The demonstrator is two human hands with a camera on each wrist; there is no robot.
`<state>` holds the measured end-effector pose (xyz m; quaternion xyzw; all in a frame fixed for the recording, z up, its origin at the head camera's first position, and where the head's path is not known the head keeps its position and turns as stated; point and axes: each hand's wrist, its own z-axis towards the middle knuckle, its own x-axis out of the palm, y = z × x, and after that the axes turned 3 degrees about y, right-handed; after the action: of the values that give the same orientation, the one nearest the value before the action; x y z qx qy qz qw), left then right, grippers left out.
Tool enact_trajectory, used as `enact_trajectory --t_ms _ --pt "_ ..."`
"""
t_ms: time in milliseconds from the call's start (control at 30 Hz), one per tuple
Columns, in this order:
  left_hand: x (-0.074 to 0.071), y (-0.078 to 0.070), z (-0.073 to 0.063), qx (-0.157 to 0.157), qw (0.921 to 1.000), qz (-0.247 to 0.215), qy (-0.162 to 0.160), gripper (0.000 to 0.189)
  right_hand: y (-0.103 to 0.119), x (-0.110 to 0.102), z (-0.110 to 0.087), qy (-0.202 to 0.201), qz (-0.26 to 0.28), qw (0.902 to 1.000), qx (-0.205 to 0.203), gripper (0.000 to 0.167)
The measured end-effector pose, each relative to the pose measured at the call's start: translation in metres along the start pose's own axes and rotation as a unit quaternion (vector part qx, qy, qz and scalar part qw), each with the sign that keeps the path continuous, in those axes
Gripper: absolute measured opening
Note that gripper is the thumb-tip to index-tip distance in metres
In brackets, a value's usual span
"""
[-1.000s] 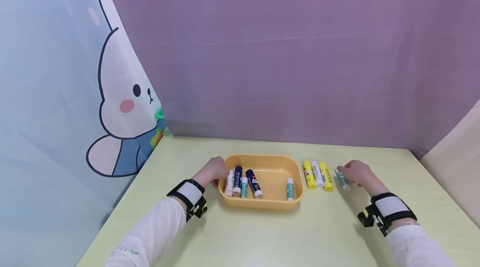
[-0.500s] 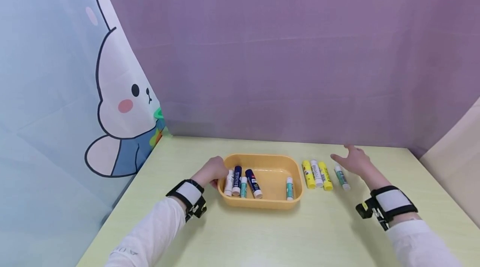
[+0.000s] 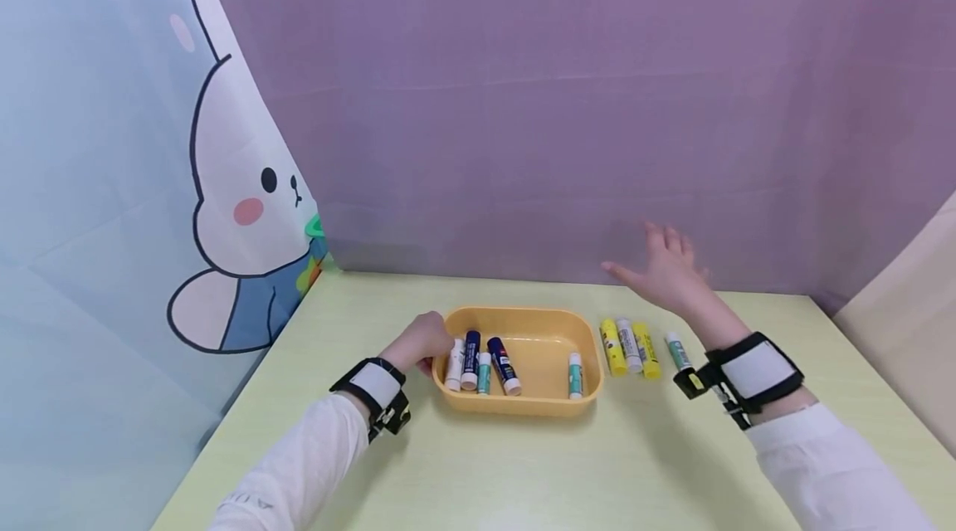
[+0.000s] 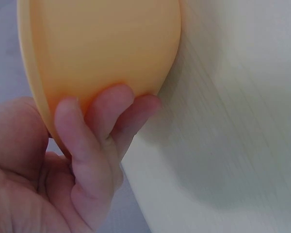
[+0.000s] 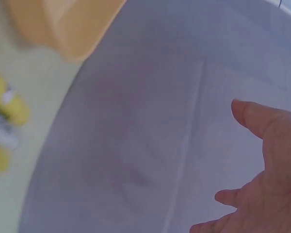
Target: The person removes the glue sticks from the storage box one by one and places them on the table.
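Observation:
My left hand [image 3: 427, 338] grips the left rim of a yellow-orange plastic tray [image 3: 515, 405]; in the left wrist view the fingers press the outer wall [image 4: 111, 43] while the thumb is on the rim's other side. Inside the tray lie a white glue stick [image 3: 455, 365], two navy ones, one of them a navy glue stick [image 3: 504, 367], and two small teal ones, one a teal glue stick [image 3: 575, 375] at the right. My right hand [image 3: 667, 275] is raised with fingers spread, above and behind the loose glue sticks, holding nothing.
Right of the tray, a yellow glue stick [image 3: 613, 347], a white glue stick [image 3: 629, 346] and another yellow glue stick [image 3: 646, 351] lie side by side. Farther right is a teal glue stick [image 3: 678, 350], partly hidden by the wrist camera. A purple curtain [image 3: 523, 141] borders the table's back edge.
My right hand has let go of the teal glue stick on the table, then risen and moved left with its fingers spreading. My left hand has stayed on the tray's rim.

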<state>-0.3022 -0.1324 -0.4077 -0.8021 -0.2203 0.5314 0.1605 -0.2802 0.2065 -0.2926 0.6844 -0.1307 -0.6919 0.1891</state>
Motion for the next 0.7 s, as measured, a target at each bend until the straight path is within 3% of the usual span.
enact_trajectory --t_ms 267,500,700 --pt "0.0 0.0 0.001 -0.007 0.9999 -0.011 0.004 0.028 0.048 0.007 -0.001 0.001 -0.015 0.9983 -0.055 0.1" --pt "0.001 0.0 0.001 -0.004 0.9999 -0.012 0.003 0.028 0.079 0.03 -0.001 0.002 -0.041 0.9953 -0.088 0.097" --pt "0.001 0.0 0.0 -0.005 0.9999 -0.013 0.005 0.028 0.093 0.053 -0.003 0.013 -0.033 0.9944 -0.099 0.096"
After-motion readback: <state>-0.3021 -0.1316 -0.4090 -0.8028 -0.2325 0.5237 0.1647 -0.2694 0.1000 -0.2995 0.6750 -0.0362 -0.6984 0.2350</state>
